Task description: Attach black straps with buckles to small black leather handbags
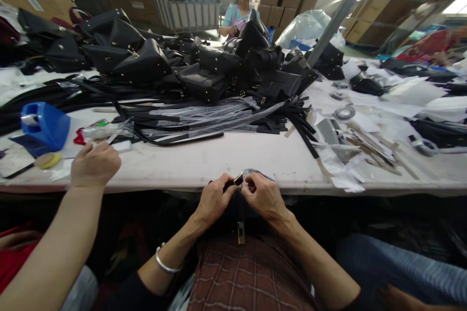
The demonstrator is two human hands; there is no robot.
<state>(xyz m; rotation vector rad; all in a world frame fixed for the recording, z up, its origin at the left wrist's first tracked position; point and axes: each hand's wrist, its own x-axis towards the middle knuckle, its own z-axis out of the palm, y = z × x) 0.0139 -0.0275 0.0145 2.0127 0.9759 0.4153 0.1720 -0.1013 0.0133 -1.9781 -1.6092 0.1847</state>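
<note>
At the table's front edge, my left hand [215, 199] is closed, thumb and fingers pinching a black strap piece [238, 180] with a gold-coloured metal edge. My right hand [265, 198] sits close beside it, fingers pinched at the strap's end. What lies between those fingers is too small to make out. Whitish, clear-looking plastic [249, 173] shows just behind the right fingertips. Below both hands, a gold-coloured metal fitting [241, 232] hangs in front of the brown checked apron [251, 272].
Black straps [204, 121], some in clear film, lie across the white table [182, 158]. Behind them is a heap of black handbags [211, 68]. A co-worker's fist [95, 164] rests left, near a blue tape dispenser [45, 126]. Paper scraps [341, 170] lie right.
</note>
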